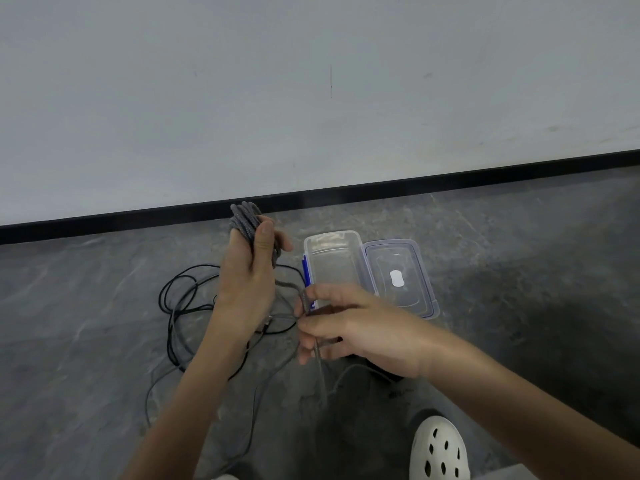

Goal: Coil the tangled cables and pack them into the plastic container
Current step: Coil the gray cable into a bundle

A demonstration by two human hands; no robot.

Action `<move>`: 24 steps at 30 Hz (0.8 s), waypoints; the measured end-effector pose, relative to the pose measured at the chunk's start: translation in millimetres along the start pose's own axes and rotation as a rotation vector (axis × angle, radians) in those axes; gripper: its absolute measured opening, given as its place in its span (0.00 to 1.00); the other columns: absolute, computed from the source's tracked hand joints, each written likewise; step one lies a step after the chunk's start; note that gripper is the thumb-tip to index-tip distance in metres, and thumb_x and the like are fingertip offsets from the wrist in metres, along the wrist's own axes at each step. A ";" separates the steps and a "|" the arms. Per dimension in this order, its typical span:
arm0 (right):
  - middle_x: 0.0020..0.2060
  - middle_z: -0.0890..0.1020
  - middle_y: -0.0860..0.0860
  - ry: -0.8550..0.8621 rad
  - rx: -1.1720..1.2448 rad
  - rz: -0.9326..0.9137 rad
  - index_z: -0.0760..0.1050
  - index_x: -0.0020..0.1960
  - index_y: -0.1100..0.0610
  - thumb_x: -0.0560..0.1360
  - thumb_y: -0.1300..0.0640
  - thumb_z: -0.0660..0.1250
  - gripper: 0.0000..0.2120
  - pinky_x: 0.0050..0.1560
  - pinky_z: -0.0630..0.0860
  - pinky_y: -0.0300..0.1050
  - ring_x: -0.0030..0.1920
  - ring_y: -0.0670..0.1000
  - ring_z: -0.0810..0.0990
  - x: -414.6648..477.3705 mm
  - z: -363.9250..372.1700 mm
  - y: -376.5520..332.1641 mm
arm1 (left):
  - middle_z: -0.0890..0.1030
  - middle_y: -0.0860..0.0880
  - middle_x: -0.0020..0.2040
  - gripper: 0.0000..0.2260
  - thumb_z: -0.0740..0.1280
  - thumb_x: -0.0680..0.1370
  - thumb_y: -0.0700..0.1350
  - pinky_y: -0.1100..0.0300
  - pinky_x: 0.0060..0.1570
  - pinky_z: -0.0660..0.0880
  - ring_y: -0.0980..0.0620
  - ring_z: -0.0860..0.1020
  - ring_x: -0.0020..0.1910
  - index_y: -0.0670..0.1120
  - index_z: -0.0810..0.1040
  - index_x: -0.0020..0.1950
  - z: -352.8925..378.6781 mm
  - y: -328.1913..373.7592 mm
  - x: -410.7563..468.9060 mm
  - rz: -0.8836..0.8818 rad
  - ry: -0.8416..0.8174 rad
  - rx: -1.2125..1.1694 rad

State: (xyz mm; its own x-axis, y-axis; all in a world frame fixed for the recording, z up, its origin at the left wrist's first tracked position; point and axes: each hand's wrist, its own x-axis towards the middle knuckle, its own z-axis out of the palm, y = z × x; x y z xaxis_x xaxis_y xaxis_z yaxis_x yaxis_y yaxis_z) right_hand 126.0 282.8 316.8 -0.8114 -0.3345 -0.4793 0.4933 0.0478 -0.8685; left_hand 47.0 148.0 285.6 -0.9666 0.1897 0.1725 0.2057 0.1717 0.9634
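My left hand point(251, 271) is raised above the floor and grips a coil of grey braided cable point(244, 221) wound round its fingers, with the thumb pressing on the loops. From the coil a loose strand runs down to my right hand point(349, 327), which pinches the grey cable between thumb and fingers; the rest of that strand trails toward my legs. Thin black cables point(180, 306) lie tangled in loops on the floor under my left forearm. The clear plastic container point(330, 258) stands open on the floor just beyond my right hand, with nothing inside it.
The container's clear lid point(401, 275) with blue clips lies flat to the right of it. A grey wall with a black baseboard point(415, 183) runs close behind. A white perforated clog point(440, 448) shows at the bottom right on the grey stone floor.
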 end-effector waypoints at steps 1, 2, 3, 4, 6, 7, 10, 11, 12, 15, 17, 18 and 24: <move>0.31 0.76 0.48 0.001 0.034 -0.020 0.73 0.49 0.55 0.79 0.62 0.62 0.04 0.44 0.74 0.42 0.36 0.48 0.77 -0.3 1.5 -0.3 | 0.77 0.51 0.39 0.09 0.54 0.84 0.43 0.72 0.42 0.69 0.63 0.75 0.37 0.43 0.71 0.48 -1.3 -1.9 0.4 0.011 -0.005 0.052; 0.31 0.73 0.48 0.019 0.035 -0.048 0.74 0.50 0.56 0.80 0.63 0.61 0.04 0.43 0.76 0.41 0.33 0.46 0.74 0.3 2.2 -0.1 | 0.78 0.51 0.39 0.10 0.54 0.84 0.44 0.72 0.41 0.68 0.63 0.74 0.37 0.46 0.71 0.46 -1.9 -4.2 0.6 0.026 -0.014 0.116; 0.30 0.71 0.46 0.052 -0.008 -0.082 0.74 0.49 0.56 0.81 0.62 0.59 0.06 0.41 0.75 0.40 0.32 0.44 0.71 1.1 2.4 0.6 | 0.78 0.51 0.39 0.10 0.54 0.84 0.45 0.72 0.41 0.68 0.63 0.74 0.36 0.48 0.71 0.45 -2.1 -5.9 0.2 0.036 -0.024 0.171; 0.28 0.70 0.44 0.092 -0.080 -0.117 0.75 0.48 0.55 0.81 0.61 0.58 0.08 0.40 0.73 0.39 0.31 0.42 0.69 1.9 2.0 0.9 | 0.78 0.51 0.39 0.10 0.54 0.83 0.46 0.72 0.40 0.68 0.63 0.74 0.36 0.48 0.71 0.44 -2.8 -7.4 0.1 0.038 -0.035 0.210; 0.24 0.71 0.40 0.175 -0.234 -0.190 0.77 0.46 0.51 0.82 0.58 0.58 0.11 0.37 0.68 0.35 0.29 0.39 0.69 2.1 0.6 -0.7 | 0.78 0.51 0.39 0.12 0.55 0.82 0.51 0.69 0.39 0.70 0.61 0.75 0.37 0.46 0.72 0.46 -3.4 -8.8 -0.4 0.009 -0.068 0.247; 0.24 0.73 0.40 0.217 -0.294 -0.223 0.77 0.46 0.50 0.82 0.58 0.58 0.11 0.36 0.67 0.33 0.28 0.39 0.70 1.7 -0.8 -1.7 | 0.79 0.50 0.40 0.15 0.55 0.81 0.54 0.62 0.41 0.73 0.58 0.76 0.38 0.44 0.72 0.47 -3.0 -9.1 -0.5 -0.020 -0.091 0.268; 0.32 0.81 0.48 0.345 -0.447 -0.316 0.79 0.44 0.50 0.81 0.56 0.59 0.12 0.38 0.74 0.44 0.34 0.48 0.77 0.7 -6.5 -2.6 | 0.79 0.45 0.39 0.18 0.56 0.80 0.55 0.53 0.39 0.74 0.48 0.77 0.38 0.41 0.71 0.46 1.1 -8.0 -2.7 -0.081 -0.196 0.383; 0.35 0.82 0.52 0.375 -0.488 -0.345 0.79 0.44 0.52 0.81 0.56 0.59 0.12 0.41 0.75 0.47 0.36 0.50 0.78 0.6 -8.7 -2.6 | 0.77 0.46 0.37 0.17 0.56 0.80 0.55 0.58 0.36 0.72 0.49 0.75 0.36 0.42 0.70 0.43 2.6 -7.3 -3.9 -0.096 -0.236 0.412; 0.35 0.82 0.51 0.399 -0.519 -0.370 0.80 0.45 0.54 0.81 0.57 0.59 0.12 0.41 0.75 0.45 0.35 0.47 0.78 0.3 -10.4 -2.5 | 0.75 0.48 0.35 0.17 0.56 0.81 0.55 0.62 0.33 0.68 0.50 0.73 0.34 0.43 0.69 0.42 3.5 -6.6 -5.0 -0.111 -0.274 0.426; 0.26 0.77 0.38 0.460 -0.593 -0.435 0.80 0.44 0.59 0.81 0.59 0.59 0.13 0.32 0.68 0.31 0.29 0.39 0.75 -1.4 -15.8 -3.5 | 0.74 0.45 0.36 0.21 0.53 0.82 0.55 0.58 0.37 0.68 0.48 0.72 0.36 0.39 0.72 0.44 5.5 -5.4 -6.4 -0.177 -0.378 0.389; 0.22 0.73 0.36 0.511 -0.642 -0.485 0.78 0.42 0.60 0.81 0.61 0.59 0.12 0.32 0.67 0.28 0.28 0.37 0.74 -1.6 -20.2 -4.0 | 0.78 0.41 0.40 0.24 0.50 0.83 0.56 0.58 0.43 0.71 0.48 0.76 0.40 0.42 0.76 0.43 6.8 -1.5 -9.9 -0.200 -0.440 0.328; 0.20 0.71 0.38 0.538 -0.669 -0.513 0.78 0.42 0.61 0.81 0.62 0.60 0.12 0.32 0.67 0.27 0.28 0.36 0.74 -1.3 -22.4 -3.9 | 0.79 0.42 0.40 0.25 0.48 0.83 0.58 0.61 0.43 0.71 0.49 0.76 0.40 0.46 0.77 0.40 7.8 1.4 -11.8 -0.210 -0.470 0.275; 0.24 0.70 0.41 0.634 -0.783 -0.612 0.79 0.41 0.61 0.79 0.58 0.64 0.12 0.31 0.63 0.32 0.26 0.41 0.71 7.5 -38.5 -4.3 | 0.79 0.52 0.38 0.22 0.52 0.79 0.62 0.67 0.44 0.71 0.55 0.75 0.39 0.48 0.76 0.41 8.0 11.0 -15.3 -0.225 -0.691 0.114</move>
State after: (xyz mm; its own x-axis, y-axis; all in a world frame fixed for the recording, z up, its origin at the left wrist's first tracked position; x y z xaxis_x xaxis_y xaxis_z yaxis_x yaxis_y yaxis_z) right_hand 105.6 316.3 312.1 -0.9657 0.0146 0.2594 -0.1805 0.6805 -0.7102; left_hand 65.2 154.7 291.9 -0.6778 0.6977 -0.2318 0.0643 0.3704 0.9266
